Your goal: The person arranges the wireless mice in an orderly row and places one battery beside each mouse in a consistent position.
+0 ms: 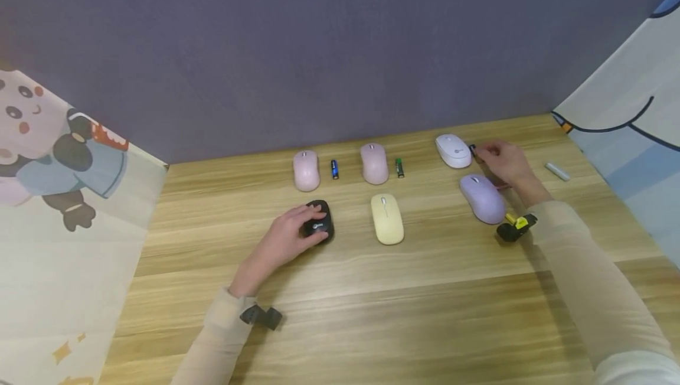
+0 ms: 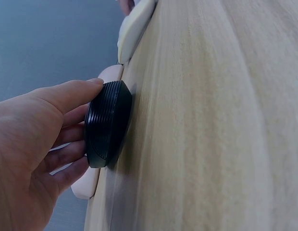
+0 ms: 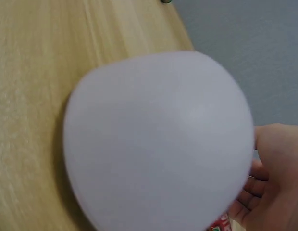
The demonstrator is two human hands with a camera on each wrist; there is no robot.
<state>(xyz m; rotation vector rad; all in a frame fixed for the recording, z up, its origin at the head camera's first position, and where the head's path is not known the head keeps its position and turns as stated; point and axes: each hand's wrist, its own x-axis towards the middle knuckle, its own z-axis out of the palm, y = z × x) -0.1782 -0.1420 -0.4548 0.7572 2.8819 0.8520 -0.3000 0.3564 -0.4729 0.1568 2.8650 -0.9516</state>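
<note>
My left hand grips a black computer mouse by its sides, thumb on the near side. The left wrist view shows the ribbed flank of this black mouse, which stands on or close over the wood. At the right, the fingertips of my right hand pinch a small dark battery beside a white mouse. A purple mouse lies just below that hand. In the right wrist view the purple mouse hides the fingertips, and a red-printed item peeks out beneath.
Two pink mice stand along the back, with a blue battery and a green-black battery beside them. A yellow mouse lies mid-table. A silver-grey battery lies far right. A dark panel closes off the back.
</note>
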